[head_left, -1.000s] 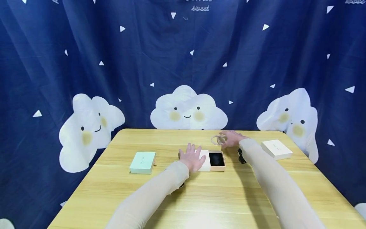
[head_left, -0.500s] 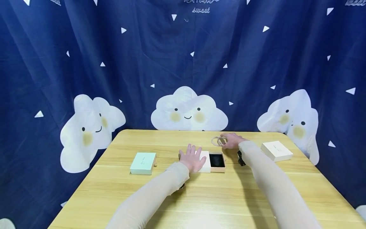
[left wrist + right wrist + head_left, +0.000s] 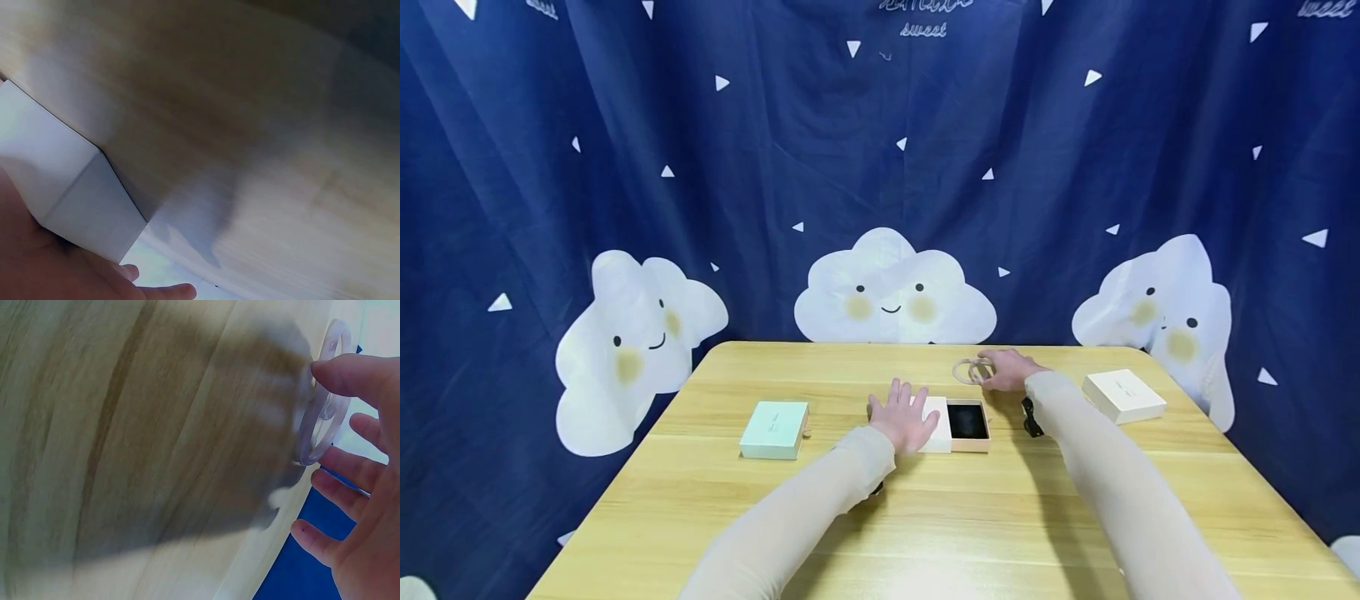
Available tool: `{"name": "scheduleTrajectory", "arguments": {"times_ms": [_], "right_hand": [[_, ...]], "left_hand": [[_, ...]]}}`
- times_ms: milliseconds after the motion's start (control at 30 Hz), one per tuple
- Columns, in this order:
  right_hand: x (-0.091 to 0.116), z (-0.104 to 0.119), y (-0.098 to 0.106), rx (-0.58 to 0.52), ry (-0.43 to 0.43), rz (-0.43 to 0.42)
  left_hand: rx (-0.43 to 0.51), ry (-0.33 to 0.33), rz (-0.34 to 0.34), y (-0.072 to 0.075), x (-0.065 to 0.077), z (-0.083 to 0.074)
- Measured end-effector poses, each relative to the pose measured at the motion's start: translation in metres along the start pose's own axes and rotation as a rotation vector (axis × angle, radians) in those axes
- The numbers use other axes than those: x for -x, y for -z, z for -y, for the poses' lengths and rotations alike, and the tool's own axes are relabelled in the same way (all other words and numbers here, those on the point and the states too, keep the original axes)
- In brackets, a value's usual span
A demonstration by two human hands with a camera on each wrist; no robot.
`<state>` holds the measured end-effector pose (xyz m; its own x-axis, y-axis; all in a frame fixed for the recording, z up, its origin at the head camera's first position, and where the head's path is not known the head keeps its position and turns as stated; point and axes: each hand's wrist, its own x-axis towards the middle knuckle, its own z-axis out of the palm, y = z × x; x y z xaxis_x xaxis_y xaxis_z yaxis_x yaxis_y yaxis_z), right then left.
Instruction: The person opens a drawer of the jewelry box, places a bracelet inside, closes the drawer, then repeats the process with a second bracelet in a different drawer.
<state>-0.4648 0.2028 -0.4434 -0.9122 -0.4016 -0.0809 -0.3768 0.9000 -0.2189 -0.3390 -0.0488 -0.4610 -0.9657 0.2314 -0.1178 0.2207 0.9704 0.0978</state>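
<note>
LEFT HAND point(image 3: 901, 420): fingers spread, released, resting on white box point(image 3: 938, 433) | DRAWER point(image 3: 972, 447): extended to the right, black lining visible | RIGHT HAND point(image 3: 1009, 371): thumb and fingers grasp bangles' point(image 3: 305, 439) rim; one or both, cannot tell | BANGLES: overlapping, behind drawer, at table point(image 3: 940, 533) far side

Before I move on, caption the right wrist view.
Right hand holding a pale ring, wooden table filling the left of the frame.

A mint box point(image 3: 775, 429) and cream box point(image 3: 1123, 396) sit before a blue curtain point(image 3: 850, 187).
</note>
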Motion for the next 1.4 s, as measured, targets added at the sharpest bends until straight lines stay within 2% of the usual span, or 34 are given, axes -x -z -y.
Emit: {"name": "scheduleTrajectory", "arguments": {"times_ms": [233,600,833,1033,1400], "right_hand": [[0.006,-0.001,0.003,0.001,0.011,-0.020],[0.011,-0.006,0.007,-0.013,0.002,-0.019],[0.025,0.000,0.018,-0.006,0.023,-0.020],[0.038,0.004,0.029,-0.050,0.023,0.004],[0.054,0.009,0.042,0.045,0.088,-0.018]], "left_hand": [[0.003,-0.007,-0.006,0.000,0.001,-0.001],[0.035,-0.029,-0.024,0.007,0.013,-0.004],[0.042,-0.033,-0.017,0.004,0.013,-0.003],[0.053,-0.035,-0.020,0.003,0.011,-0.002],[0.062,-0.025,-0.020,0.004,0.008,0.000]]}}
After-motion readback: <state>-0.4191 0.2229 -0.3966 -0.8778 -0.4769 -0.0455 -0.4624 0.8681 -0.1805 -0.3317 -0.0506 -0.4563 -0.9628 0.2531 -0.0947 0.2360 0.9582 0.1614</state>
